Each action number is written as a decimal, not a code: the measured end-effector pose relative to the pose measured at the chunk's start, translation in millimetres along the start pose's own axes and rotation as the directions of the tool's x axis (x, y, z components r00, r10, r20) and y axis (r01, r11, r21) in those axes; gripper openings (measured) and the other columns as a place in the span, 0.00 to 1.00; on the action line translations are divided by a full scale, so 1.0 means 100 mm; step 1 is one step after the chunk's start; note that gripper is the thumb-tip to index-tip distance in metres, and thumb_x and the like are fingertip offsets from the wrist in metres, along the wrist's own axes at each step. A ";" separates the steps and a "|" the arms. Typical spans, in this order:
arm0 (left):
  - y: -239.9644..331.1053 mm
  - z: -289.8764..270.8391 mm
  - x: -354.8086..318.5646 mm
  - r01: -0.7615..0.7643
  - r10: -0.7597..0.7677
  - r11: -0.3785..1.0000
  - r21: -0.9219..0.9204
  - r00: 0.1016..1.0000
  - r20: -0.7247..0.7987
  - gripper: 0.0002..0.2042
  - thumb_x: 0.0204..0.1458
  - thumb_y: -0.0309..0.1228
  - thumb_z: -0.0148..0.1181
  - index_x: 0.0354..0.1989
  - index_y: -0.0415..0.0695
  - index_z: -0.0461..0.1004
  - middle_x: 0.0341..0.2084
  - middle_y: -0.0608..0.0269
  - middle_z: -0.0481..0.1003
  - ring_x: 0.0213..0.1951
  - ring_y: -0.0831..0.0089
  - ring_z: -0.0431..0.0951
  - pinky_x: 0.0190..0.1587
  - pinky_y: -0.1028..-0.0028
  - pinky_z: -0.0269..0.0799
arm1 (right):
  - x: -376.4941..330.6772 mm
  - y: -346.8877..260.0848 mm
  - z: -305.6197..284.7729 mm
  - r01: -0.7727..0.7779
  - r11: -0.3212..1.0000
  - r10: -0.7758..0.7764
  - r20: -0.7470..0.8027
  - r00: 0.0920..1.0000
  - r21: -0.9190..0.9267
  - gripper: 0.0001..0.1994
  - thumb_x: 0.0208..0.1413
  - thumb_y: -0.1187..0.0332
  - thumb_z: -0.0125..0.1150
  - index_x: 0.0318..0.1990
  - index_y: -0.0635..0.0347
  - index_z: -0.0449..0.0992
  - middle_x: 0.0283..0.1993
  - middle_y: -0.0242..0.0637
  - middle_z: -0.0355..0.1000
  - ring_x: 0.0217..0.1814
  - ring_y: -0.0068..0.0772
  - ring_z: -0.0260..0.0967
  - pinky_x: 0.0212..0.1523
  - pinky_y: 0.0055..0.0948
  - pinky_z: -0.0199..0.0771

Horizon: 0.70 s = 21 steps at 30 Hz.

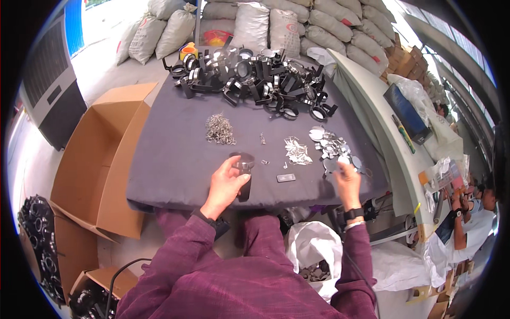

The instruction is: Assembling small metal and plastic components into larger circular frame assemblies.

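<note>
My left hand (pixel 228 183) is closed round a black plastic ring with a handle (pixel 244 162), held upright just above the near part of the cloth-covered table. At the right, my right hand (pixel 348 183) has its fingers drawn together over a pile of round metal lids (pixel 330 143). Its fingertips are slightly blurred, and what they pinch cannot be made out. Between the hands lie a heap of small silvery pins (pixel 297 151), a few loose metal clips (pixel 263 139) and a small grey rectangular block (pixel 286 178). A pile of small metal springs or clips (pixel 219 129) sits beyond my left hand.
Many black rings with handles (pixel 255 80) are heaped along the table's far side. An open cardboard box (pixel 79 175) stands left, and a white sack (pixel 319 239) of dark pieces is below the near edge. Stacked sacks (pixel 252 26) line the back; another person (pixel 473 223) sits far right.
</note>
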<state>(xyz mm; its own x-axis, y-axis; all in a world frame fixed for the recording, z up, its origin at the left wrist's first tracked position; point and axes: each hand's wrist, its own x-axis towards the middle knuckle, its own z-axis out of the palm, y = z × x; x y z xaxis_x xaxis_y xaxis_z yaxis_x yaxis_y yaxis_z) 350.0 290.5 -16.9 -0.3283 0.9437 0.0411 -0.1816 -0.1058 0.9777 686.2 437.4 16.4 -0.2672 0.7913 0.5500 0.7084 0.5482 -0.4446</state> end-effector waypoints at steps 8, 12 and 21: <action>-0.06 0.01 -0.08 -0.032 0.032 0.999 -0.001 0.999 -0.017 0.26 0.50 0.23 0.61 0.59 0.39 0.63 0.31 0.63 0.76 0.23 0.86 0.70 0.22 0.82 0.67 | -0.16 0.16 0.35 0.130 0.951 -0.118 0.058 0.991 -0.279 0.10 0.44 0.71 0.65 0.37 0.56 0.77 0.42 0.35 0.75 0.46 0.41 0.72 0.46 0.35 0.73; -0.07 0.00 -0.08 -0.040 0.040 0.999 -0.002 0.999 0.016 0.27 0.52 0.22 0.59 0.61 0.39 0.60 0.33 0.64 0.75 0.25 0.87 0.71 0.23 0.84 0.68 | -0.20 0.15 0.44 0.212 0.905 -0.239 -0.028 0.971 -0.368 0.07 0.45 0.72 0.65 0.34 0.55 0.76 0.39 0.35 0.76 0.42 0.40 0.73 0.40 0.34 0.75; -0.05 0.00 -0.07 -0.033 0.033 0.999 -0.042 0.999 0.005 0.26 0.51 0.21 0.60 0.60 0.38 0.62 0.32 0.63 0.74 0.26 0.86 0.72 0.22 0.83 0.68 | -0.23 0.02 0.39 0.300 0.869 -0.356 -0.075 0.932 -0.394 0.06 0.46 0.76 0.63 0.34 0.59 0.76 0.37 0.39 0.75 0.40 0.42 0.75 0.39 0.34 0.77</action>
<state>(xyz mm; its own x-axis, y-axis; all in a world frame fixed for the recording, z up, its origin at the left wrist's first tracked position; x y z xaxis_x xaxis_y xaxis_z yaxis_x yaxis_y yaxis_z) 352.8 284.3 -22.1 -0.3300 0.9410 0.0747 -0.2090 -0.1500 0.9664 668.7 431.2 -24.4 -0.4522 0.5218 0.7234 0.7925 0.6072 0.0574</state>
